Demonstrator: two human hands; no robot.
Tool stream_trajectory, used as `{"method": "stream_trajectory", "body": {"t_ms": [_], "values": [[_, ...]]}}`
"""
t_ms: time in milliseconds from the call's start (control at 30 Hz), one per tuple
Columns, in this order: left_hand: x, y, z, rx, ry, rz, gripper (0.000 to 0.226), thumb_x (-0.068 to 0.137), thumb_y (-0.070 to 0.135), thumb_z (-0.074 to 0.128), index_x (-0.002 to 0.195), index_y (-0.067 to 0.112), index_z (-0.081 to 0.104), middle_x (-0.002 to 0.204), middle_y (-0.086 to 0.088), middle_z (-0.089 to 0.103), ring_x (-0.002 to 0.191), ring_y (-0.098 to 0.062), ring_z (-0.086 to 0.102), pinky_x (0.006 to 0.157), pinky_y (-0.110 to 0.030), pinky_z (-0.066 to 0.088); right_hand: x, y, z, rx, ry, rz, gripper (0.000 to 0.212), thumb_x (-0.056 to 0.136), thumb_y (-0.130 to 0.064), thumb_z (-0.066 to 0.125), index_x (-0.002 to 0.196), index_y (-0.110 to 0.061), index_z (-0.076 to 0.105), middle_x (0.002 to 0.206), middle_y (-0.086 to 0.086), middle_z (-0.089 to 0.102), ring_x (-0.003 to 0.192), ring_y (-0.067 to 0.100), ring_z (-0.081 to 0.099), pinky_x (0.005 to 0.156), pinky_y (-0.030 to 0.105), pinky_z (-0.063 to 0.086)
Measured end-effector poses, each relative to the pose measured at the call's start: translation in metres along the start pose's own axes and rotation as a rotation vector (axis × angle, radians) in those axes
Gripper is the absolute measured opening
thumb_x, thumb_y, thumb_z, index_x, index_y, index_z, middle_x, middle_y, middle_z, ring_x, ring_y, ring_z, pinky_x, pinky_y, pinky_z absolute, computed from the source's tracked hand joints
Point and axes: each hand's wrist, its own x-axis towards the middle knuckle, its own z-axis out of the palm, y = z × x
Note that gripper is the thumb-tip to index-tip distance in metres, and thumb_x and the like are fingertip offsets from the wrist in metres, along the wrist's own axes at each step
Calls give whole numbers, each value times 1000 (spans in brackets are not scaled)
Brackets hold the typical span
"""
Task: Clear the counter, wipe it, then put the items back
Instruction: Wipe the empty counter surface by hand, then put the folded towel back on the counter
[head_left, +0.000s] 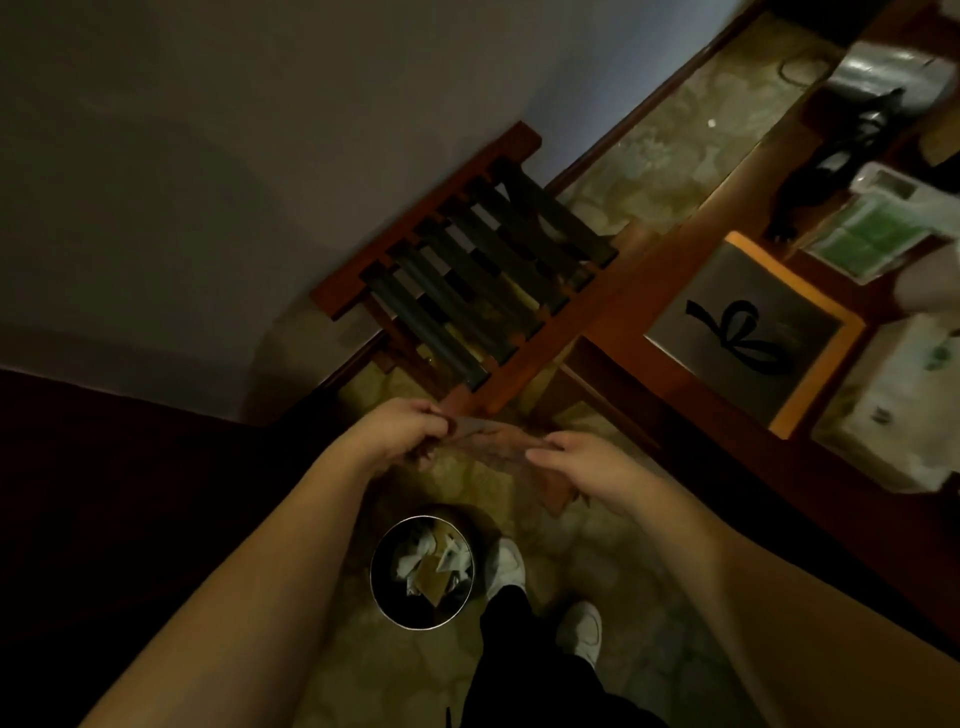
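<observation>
Both hands, the left hand (402, 434) and the right hand (582, 462), pinch a brownish cloth (493, 447), stretched between them above the floor, off the desk's (691, 415) near edge. It is best shaken directly over the bin (422, 571), with both grips kept firm.
</observation>
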Motion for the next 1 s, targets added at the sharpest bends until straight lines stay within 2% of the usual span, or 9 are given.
{"method": "stream_trajectory", "body": {"t_ms": [67, 200, 300, 400, 500, 600, 700, 867, 1000], "values": [[32, -6, -5, -44, 71, 2, 14, 88, 8, 63, 101, 5, 62, 76, -10, 59, 55, -15, 53, 51, -26, 44, 30, 8, 7, 38, 7, 46, 53, 91, -44, 58, 135, -16, 51, 126, 0, 61, 113, 16, 58, 99, 37, 46], [88, -18, -13, -124, 188, 10, 21, 87, 22, 67, 107, 15, 66, 86, -6, 69, 66, -20, 62, 59, -32, 53, 84, 21, 24, 210, 16, 175, 60, 90, -41, 60, 141, -15, 44, 136, 6, 54, 122, 23, 53, 105, 43, 42], [123, -32, -20, -169, 263, 0, 26, 86, 33, 69, 107, 18, 67, 98, -6, 69, 78, -21, 63, 63, -31, 51, 118, 28, 37, 302, 56, 202, 60, 91, -38, 61, 143, -16, 41, 138, 5, 52, 122, 22, 52, 100, 36, 44], [148, -44, -23, -251, 199, -61, 35, 85, 39, 70, 113, 21, 61, 103, 1, 64, 89, -17, 59, 63, -30, 46, 146, 33, 46, 320, 74, 180, 51, 93, -33, 59, 137, -12, 47, 132, 6, 57, 109, 17, 58, 86, 27, 45], [168, -57, -20, -92, 137, -91, 35, 84, 33, 72, 114, 24, 57, 104, 2, 62, 92, -17, 57, 64, -29, 44, 167, 40, 53, 234, 91, 179, 44, 94, -33, 57, 132, -12, 52, 129, 6, 59, 102, 14, 58, 81, 27, 44], [190, -66, -12, -9, 236, -55, 23, 87, 24, 68, 109, 19, 60, 94, -1, 64, 75, -15, 56, 57, -27, 41, 181, 46, 56, 123, 98, 199, 46, 94, -34, 56, 134, -10, 51, 130, 9, 57, 115, 24, 55, 85, 30, 42], [206, -72, -6, -34, 348, -74, 22, 87, 14, 63, 108, 6, 63, 82, -8, 62, 62, -17, 54, 52, -26, 40, 190, 49, 60, 89, 124, 179, 43, 95, -32, 55, 131, -9, 53, 129, 10, 57, 116, 25, 54, 82, 29, 40], [206, -80, -3, 259, 360, -169, 26, 86, 22, 62, 100, 0, 61, 78, -10, 59, 69, -23, 55, 55, -27, 38, 190, 51, 59, -138, 211, 198, 39, 96, -30, 54, 131, -13, 50, 130, 10, 56, 117, 28, 54, 83, 32, 43], [182, -78, -5, 319, 360, -158, 32, 86, 25, 60, 109, 2, 58, 89, -10, 62, 71, -20, 56, 55, -27, 36, 167, 45, 47, -271, 209, 243, 45, 97, -35, 49, 137, -17, 42, 135, 10, 50, 120, 31, 51, 91, 39, 46]]}}
